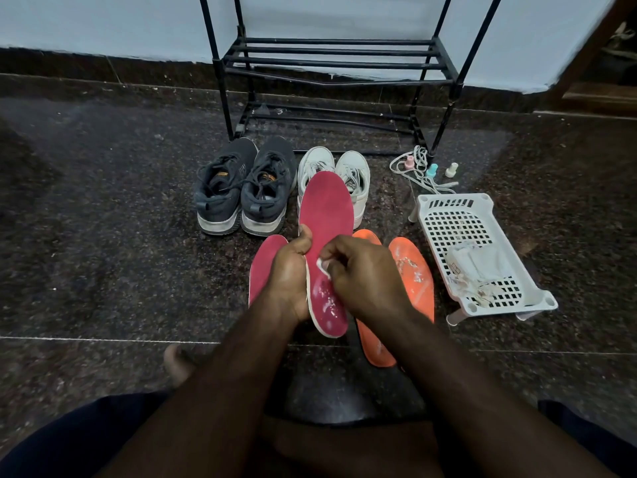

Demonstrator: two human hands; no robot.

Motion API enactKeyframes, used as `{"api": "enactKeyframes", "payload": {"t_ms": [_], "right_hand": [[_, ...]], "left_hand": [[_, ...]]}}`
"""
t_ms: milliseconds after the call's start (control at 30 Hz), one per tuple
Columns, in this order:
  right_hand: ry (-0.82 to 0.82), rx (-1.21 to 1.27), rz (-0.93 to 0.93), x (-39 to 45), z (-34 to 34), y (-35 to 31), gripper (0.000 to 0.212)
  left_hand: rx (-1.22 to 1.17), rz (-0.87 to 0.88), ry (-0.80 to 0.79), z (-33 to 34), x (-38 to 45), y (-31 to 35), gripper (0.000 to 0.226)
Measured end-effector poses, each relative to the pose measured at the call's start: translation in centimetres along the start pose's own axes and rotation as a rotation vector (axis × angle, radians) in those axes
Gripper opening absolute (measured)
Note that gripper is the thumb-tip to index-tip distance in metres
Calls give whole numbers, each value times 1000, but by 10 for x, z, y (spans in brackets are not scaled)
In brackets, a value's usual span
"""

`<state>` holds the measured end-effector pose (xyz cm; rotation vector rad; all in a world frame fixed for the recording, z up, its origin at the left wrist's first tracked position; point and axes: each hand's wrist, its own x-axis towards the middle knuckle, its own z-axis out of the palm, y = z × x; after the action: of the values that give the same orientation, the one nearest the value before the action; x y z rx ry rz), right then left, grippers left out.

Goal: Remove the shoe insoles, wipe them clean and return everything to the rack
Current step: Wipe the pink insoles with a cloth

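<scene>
Centre of frame: left hand [291,270] grips a red insole [327,215] by its left edge, thumb over the top face, fingers curled behind. Right hand [362,270] pinches a small white wipe [323,264] against the insole's middle, fingers curled tight. Second red insole [263,263] lies on the floor at left; two orange insoles [412,270] at right. Dark shoes [241,191] and white shoes [355,177] sit before the black rack [331,60], top centre. White basket [462,219] at right.

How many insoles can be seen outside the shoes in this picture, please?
4. One red insole is held by the left hand. A second red insole lies on the floor left of it. Two orange insoles lie on the right, partly hidden by the right hand.
</scene>
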<state>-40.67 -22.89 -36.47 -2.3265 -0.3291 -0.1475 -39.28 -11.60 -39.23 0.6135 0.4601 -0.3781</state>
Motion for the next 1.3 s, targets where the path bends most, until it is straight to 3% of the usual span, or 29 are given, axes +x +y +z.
{"api": "enactKeyframes", "payload": {"t_ms": [167,333,467,533,700,800,967,1033,1133,1300], "right_hand": [[-199,148,85,-10,1,-7,22],[22,-47,-15,0,-4,-3,18],[-133,28,35,-7,2,-8,21],[-173,152,89,-4,-5,-7,20],[52,361,109,14,-32,4,28],[74,260,46,12,-23,9,25],[82,-147,-197,13,-12,12,24],[21,-208,-190,12,-12,10,27],[-35,-279,-200,10,-9,8,14],[-48,-309,-140,11,-8,5,8]], "left_hand": [[-45,22,61,-5,10,1,64],[-36,-31,-15,-1,3,-3,64],[-59,-55,19,1,0,0,69],[-35,-38,39,5,-3,1,60],[-17,2,-41,10,-7,-2,53],[-47,-34,-76,11,-8,-4,56],[-61,-46,-76,10,-7,-8,57],[-35,-42,-72,10,-8,-7,56],[-22,-64,-38,10,-9,-7,54],[-11,-91,-16,15,-10,-11,54]]}}
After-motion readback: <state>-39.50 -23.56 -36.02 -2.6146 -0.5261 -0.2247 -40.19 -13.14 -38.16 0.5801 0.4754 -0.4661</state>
